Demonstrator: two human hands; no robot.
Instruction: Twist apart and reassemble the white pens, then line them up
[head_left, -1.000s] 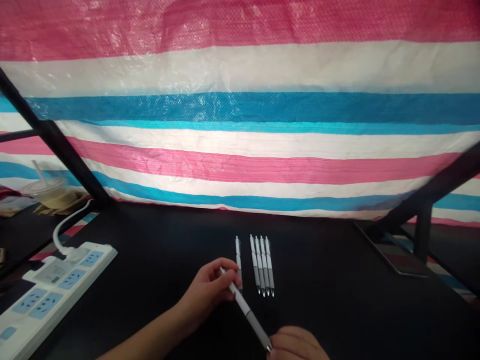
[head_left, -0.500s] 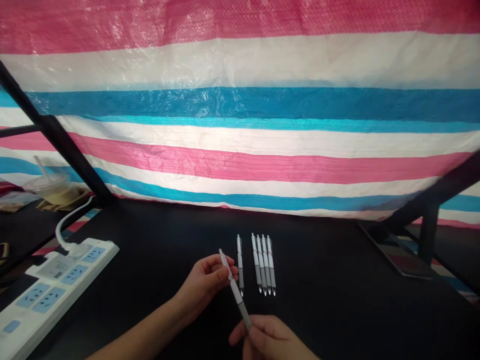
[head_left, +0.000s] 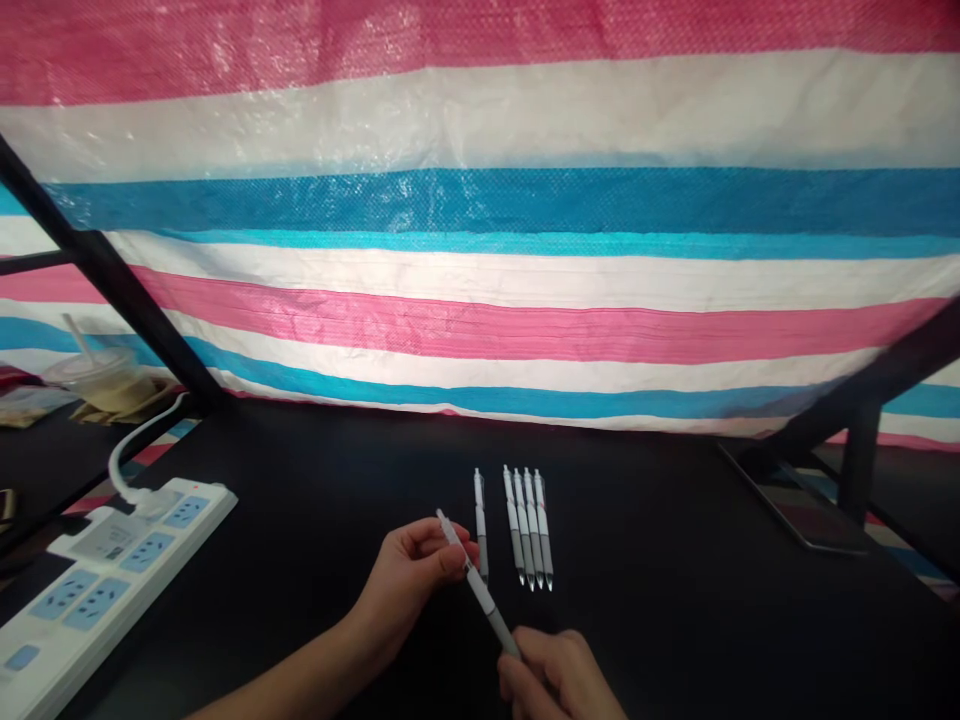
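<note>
A white click pen with a grey grip [head_left: 480,588] slants between my two hands above the dark table. My left hand [head_left: 420,570] is closed on its upper part, thumb on the near side. At the lower end, my right hand [head_left: 559,672] pinches the grey grip, and the tip is hidden by its fingers. Just beyond my left fingers lies a single similar pen [head_left: 480,510], partly covered at its lower end. To its right, several matching pens [head_left: 529,525] lie side by side, tips toward me.
A white power strip [head_left: 124,580] with a plugged-in cable lies at the left. On the right a dark flat tablet-like device [head_left: 795,500] rests beside a black frame leg [head_left: 862,400]. Striped plastic sheeting [head_left: 480,270] hangs behind the black table [head_left: 337,460].
My right hand has shifted slightly right, and its fingers have curled in more at the pen's lower end. The held pen has tilted further over, its upper end slightly lower.
</note>
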